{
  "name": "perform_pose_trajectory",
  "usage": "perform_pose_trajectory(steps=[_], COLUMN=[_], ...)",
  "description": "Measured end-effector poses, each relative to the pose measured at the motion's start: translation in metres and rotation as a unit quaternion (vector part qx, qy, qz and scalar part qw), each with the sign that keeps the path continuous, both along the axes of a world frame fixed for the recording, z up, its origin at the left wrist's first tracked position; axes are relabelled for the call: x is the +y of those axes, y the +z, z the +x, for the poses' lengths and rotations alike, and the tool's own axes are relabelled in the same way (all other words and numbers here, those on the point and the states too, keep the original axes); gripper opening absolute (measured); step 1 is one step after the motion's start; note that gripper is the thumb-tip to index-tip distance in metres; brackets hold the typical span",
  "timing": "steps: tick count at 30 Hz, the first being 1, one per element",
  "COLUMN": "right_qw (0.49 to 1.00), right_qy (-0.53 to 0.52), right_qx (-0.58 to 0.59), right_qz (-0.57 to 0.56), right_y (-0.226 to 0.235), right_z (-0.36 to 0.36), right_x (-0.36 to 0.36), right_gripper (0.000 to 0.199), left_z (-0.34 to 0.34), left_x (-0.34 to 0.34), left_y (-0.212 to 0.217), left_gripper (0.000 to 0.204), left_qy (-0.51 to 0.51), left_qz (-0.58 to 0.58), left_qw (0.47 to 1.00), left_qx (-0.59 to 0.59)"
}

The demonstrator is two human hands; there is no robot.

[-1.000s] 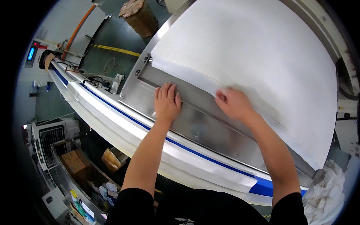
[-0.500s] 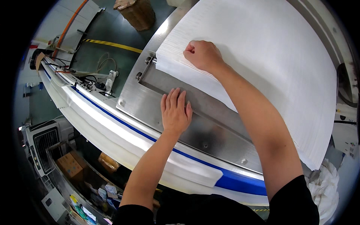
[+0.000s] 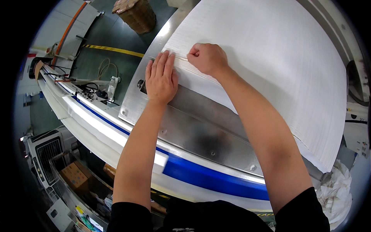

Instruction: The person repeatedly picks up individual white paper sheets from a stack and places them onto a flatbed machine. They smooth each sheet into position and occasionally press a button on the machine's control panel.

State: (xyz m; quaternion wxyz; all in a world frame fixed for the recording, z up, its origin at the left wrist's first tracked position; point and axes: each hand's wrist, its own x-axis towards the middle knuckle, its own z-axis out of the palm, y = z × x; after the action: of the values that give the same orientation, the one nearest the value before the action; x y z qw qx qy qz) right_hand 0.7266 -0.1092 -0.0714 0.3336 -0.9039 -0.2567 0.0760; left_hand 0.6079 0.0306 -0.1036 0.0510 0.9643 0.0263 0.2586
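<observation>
A tall stack of white sheets (image 3: 266,50) lies on a brushed-steel table (image 3: 193,137), its layered edge facing me. My right hand (image 3: 208,60) rests as a fist on top of the stack, close to its near edge. The fingers are curled in and I see nothing in them. At the stack's near left corner is my left hand (image 3: 160,79), its fingers stretched out side by side against the layered edge. Below the left palm, a dark recessed strip (image 3: 197,106) of the table runs along the stack's side, with a metal knob (image 3: 140,83) at its left end.
In front of the table runs a long conveyor with a blue belt (image 3: 216,176) and white sheet material (image 3: 96,116) on it. A taped cardboard box (image 3: 135,17) stands on the floor at the far left. Crumpled white material (image 3: 335,189) lies at the right.
My left hand has moved from the steel table up to the stack's corner. The right fist has barely moved. White material on the conveyor has shifted left, baring more blue belt.
</observation>
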Motion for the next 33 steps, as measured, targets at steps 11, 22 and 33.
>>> perform_pose_trajectory(steps=[11, 22, 33], right_qw=[1.000, 0.999, 0.908], right_qy=[0.000, 0.008, -0.275], right_qx=[-0.014, -0.031, -0.103], right_qz=[-0.013, 0.043, -0.300], right_y=[-0.007, 0.015, -0.001], right_z=[0.002, -0.060, -0.166], right_x=[-0.001, -0.044, -0.424], right_gripper=[0.017, 0.025, 0.041], left_z=[-0.008, -0.019, 0.031], left_x=[0.002, 0.030, 0.011], left_y=[-0.007, 0.018, 0.066], left_gripper=[0.038, 0.029, 0.056], left_qy=[0.001, -0.139, -0.107], left_qz=[-0.007, 0.035, 0.183], left_qw=[1.000, 0.989, 0.879], left_qx=[-0.003, 0.047, 0.428])
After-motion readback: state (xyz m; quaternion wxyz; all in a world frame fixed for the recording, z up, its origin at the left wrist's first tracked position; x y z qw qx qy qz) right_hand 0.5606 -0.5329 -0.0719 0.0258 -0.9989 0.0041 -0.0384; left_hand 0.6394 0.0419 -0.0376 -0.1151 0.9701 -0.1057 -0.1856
